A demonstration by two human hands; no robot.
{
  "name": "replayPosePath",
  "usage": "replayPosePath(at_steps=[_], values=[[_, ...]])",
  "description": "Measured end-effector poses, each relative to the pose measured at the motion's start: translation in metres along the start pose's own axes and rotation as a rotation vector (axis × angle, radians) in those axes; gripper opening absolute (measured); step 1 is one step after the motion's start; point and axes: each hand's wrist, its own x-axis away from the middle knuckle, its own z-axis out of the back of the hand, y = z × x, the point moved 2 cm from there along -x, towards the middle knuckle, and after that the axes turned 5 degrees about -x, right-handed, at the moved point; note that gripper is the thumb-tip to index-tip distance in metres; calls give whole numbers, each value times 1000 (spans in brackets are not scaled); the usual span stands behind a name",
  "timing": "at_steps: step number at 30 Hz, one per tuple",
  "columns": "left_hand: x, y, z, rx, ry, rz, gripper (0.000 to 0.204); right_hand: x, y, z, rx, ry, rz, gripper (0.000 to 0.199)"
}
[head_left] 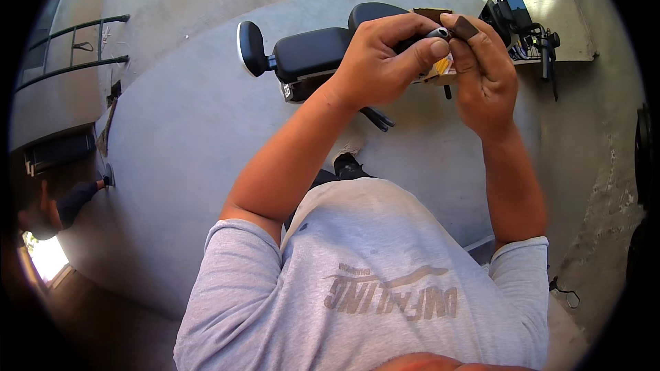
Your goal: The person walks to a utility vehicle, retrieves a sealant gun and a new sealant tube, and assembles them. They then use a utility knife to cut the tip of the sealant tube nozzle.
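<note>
The left hand (pixel 375 62) is closed on a small black part (pixel 440 33) at 12 o'clock, thumb pressing its top; the right hand (pixel 485 72) pinches a dark flat piece (pixel 466 26) against it from 1 o'clock, fingers together; a yellow-and-tan bit (pixel 443 67) shows between the palms, too hidden to identify. Judged from this, the fit goes best with the left grip steady and the right aligning squarely before pressing. Below lies a black padded seat (pixel 309 55) at 11 o'clock on the concrete (pixel 185 137); a slab (pixel 564 14) at 1 o'clock holds black gear (pixel 515 20); no container shows.
</note>
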Motion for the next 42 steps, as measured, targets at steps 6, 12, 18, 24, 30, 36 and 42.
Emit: replayPosePath(at_steps=[6,12,18,24,30,36,42], values=[[0,4,4,-72,10,33,29,1,10,-7,71,18,90,23],[2,4,10,-54,15,84,30,1,11,-15,62,43,129,24],[2,-1,14,-83,21,39,31,-2,13,-19,93,60,176,25],[3,-2,15,-96,16,28,30,-4,10,-19,150,46,185,28],[3,-2,16,-81,3,41,29,-6,9,-17,163,13,215,28],[6,-5,12,17,-20,65,30,-15,5,-9,177,-81,242,27],[5,-5,12,0,-22,67,31,-11,7,-9,64,-73,207,27]])
